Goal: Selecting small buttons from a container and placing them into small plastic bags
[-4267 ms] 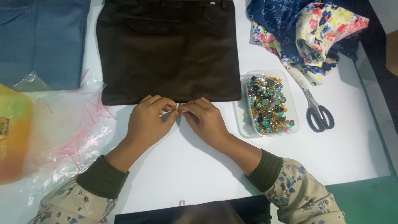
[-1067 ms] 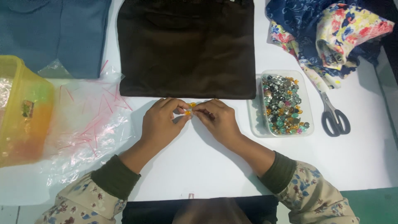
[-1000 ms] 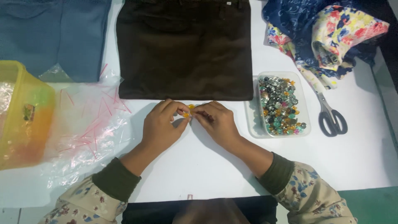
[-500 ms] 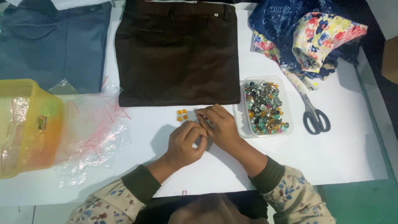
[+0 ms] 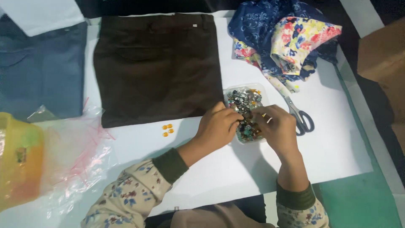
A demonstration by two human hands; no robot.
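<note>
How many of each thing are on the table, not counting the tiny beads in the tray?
Folded trousers: 2, brown and blue
Orange beads on the sheet: 4
Bead tray: 1
Scissors: 1
Floral cloth heap: 1
Yellow box: 1
Plastic bag: 1
Total: 11

- My white table (image 5: 337,139) carries folded dark brown trousers (image 5: 158,67) at centre.
- Blue-grey trousers (image 5: 40,71) lie left.
- A clear tray of beads (image 5: 244,99), scissors (image 5: 297,116) and floral cloth (image 5: 291,40) lie right.
- Three orange beads (image 5: 167,129), clear plastic bags (image 5: 80,156) and a yellow container (image 5: 19,164) lie nearer me.
</note>
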